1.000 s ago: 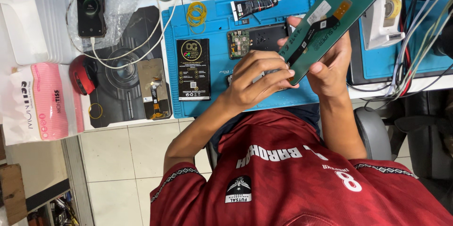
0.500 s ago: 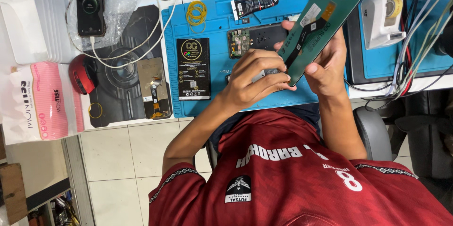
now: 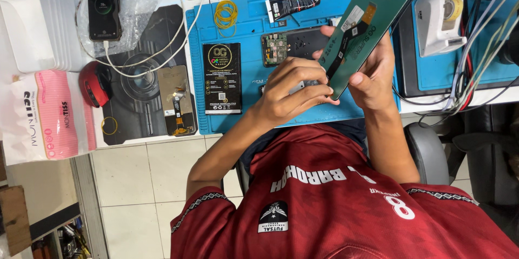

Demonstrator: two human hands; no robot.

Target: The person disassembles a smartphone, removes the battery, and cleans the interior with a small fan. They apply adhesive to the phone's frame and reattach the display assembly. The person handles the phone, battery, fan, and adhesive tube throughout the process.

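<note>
Tissue in a pink pack [image 3: 46, 115] is lying at the far left, beside a charging phone [image 3: 104, 4] and a loose screen part [image 3: 175, 99] on the dark pad. Further right, the blue work mat [image 3: 248, 26] is carrying the opened phone body [image 3: 294, 42], and I am working just above it. My left hand [image 3: 294, 88] is curling tight, fingertips pressed together at the lower corner of the display panel [image 3: 373, 15]; what small grey piece they are pinching there, I cannot tell. My right hand [image 3: 373, 72] is clamping the panel, which I am holding tilted with its green back and ribbon cable [image 3: 351, 40] facing me. I am judging that light pressure at the corner, with no bending of the ribbon, is serving best.
</note>
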